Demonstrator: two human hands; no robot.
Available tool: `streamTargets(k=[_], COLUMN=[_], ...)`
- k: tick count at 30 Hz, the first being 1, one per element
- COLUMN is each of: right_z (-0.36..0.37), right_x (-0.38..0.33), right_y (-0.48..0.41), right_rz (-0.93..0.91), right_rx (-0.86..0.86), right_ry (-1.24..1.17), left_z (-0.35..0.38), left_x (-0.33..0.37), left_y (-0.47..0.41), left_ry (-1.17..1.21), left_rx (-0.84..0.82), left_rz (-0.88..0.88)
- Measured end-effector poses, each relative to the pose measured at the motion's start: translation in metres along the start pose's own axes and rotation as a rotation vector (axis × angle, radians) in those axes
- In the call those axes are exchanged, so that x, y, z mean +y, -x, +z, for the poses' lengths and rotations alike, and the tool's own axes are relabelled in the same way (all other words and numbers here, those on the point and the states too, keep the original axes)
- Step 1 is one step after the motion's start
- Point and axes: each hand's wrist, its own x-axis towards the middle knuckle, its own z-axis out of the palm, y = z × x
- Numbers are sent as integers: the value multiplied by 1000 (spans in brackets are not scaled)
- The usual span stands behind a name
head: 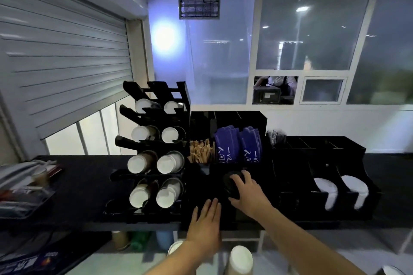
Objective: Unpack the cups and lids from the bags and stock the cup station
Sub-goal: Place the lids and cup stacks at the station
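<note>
A single wide-angle view from the person's head looks forward and down across a black counter [73, 187], close enough that both forearms enter from the bottom edge and the hands [206, 219] sit low in the centre. The lens faces a windowed wall [312, 35], with a roller shutter [62, 51] bending along the left side and ceiling lights at the top. A black cup rack [154, 154] stands left of centre. There is no second view to overlap.
</note>
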Motion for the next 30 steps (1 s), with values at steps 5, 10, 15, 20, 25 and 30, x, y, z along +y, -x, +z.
streamTargets(k=[5,10,15,20,25,30], right_z=[-1,15,44,45,43,49], right_x=[8,19,31,25,19,7], right_y=[-32,-32,-12,-3,3,20], right_rz=[-115,-106,-205,-175,-179,-264], right_rx=[-124,-133,-114,-130,-95,293], right_ry=[85,157,177,186,175,101], left_z=[5,6,8,6,-1,3], left_x=[0,-1,2,3,-1,-13], left_y=[-8,-10,-8,-7,-5,16], left_ry=[23,54,74,60,59,117], left_rx=[48,106,132,136,128,265], left_rz=[-7,-9,-18,-16,20,81])
